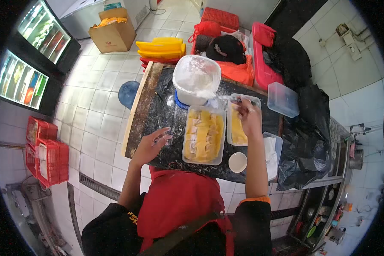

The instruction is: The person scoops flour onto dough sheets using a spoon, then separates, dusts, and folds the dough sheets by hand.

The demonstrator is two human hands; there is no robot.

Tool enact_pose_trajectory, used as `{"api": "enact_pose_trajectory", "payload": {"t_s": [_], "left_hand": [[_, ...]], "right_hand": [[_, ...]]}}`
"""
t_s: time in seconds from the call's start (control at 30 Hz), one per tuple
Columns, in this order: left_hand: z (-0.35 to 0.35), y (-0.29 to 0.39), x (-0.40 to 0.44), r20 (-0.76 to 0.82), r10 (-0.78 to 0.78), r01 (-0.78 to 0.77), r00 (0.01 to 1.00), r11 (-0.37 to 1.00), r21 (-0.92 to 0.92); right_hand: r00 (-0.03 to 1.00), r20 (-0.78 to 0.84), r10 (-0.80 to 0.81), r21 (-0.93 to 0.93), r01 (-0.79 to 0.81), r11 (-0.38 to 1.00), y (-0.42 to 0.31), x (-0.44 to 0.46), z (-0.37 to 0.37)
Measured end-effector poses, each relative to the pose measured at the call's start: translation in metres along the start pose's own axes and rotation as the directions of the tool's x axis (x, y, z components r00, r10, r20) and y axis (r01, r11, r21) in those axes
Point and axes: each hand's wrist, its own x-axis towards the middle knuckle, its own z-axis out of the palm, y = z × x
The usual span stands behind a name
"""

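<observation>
My right hand is closed around a thin, pale spoon-like utensil, its far end by the rim of a white tub of white powder. Blur and glare hide the utensil's exact shape. Below that hand lies a clear plastic container with yellow contents. My left hand is empty, its fingers apart and dusted white, left of another plastic container. Inside this one are flat yellow pieces in rows, partly dusted with white powder. Close to my right forearm stands a small white cup.
Black plastic covers the table, which has a wooden edge on the left. A clear empty-looking box stands at right, near crumpled black plastic. Beyond are yellow trays and a black cap. Red crates sit left.
</observation>
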Motion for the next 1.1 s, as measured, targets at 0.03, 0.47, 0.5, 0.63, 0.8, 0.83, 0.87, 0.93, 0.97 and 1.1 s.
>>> {"api": "enact_pose_trajectory", "payload": {"t_s": [0.03, 0.47, 0.5, 0.63, 0.8, 0.83, 0.87, 0.93, 0.97, 1.1], "left_hand": [[0.0, -0.002, -0.001, -0.014, -0.025, 0.025, 1.0, 0.999, -0.037], [0.005, 0.011, 0.014, 0.049, 0.001, 0.0, 0.999, 1.0, -0.008], [0.005, 0.011, 0.013, 0.045, -0.002, 0.003, 0.999, 1.0, -0.019], [0.008, -0.001, 0.011, 0.02, -0.012, 0.014, 1.0, 0.996, -0.091], [0.006, 0.002, 0.008, 0.022, -0.034, 0.035, 0.999, 0.998, -0.044], [0.006, 0.001, 0.006, 0.011, -0.051, 0.052, 0.999, 0.994, -0.096], [0.007, -0.001, 0.006, 0.019, -0.048, 0.05, 0.999, 0.994, -0.095], [0.007, -0.005, 0.006, -0.018, -0.074, 0.073, 0.997, 0.997, -0.034], [0.008, -0.002, 0.005, -0.006, -0.069, 0.069, 0.998, 0.997, -0.027], [0.009, 0.0, 0.004, -0.012, -0.105, 0.104, 0.994, 0.992, -0.075]], "right_hand": [[0.998, -0.052, -0.02, -0.086, 0.016, 0.996, 0.002, -0.014, -0.013], [0.96, -0.132, -0.245, -0.68, 0.092, 0.727, 0.057, -0.098, -0.066], [0.98, -0.137, -0.142, -0.69, 0.008, 0.724, 0.05, -0.105, -0.063], [0.957, -0.024, -0.289, -0.695, 0.192, 0.693, 0.075, -0.098, -0.063], [0.886, -0.157, -0.437, -0.703, 0.211, 0.679, 0.029, -0.072, -0.022], [0.849, -0.106, -0.518, -0.676, 0.321, 0.663, 0.011, -0.071, -0.006], [0.8, -0.062, -0.597, -0.645, 0.425, 0.635, -0.002, -0.066, 0.006], [0.759, 0.029, -0.65, -0.521, 0.566, 0.639, -0.017, -0.044, 0.033], [0.77, 0.088, -0.632, -0.648, 0.526, 0.551, -0.029, -0.038, 0.05], [0.745, 0.383, -0.547, -0.857, 0.507, 0.09, -0.013, 0.023, 0.09]]}}
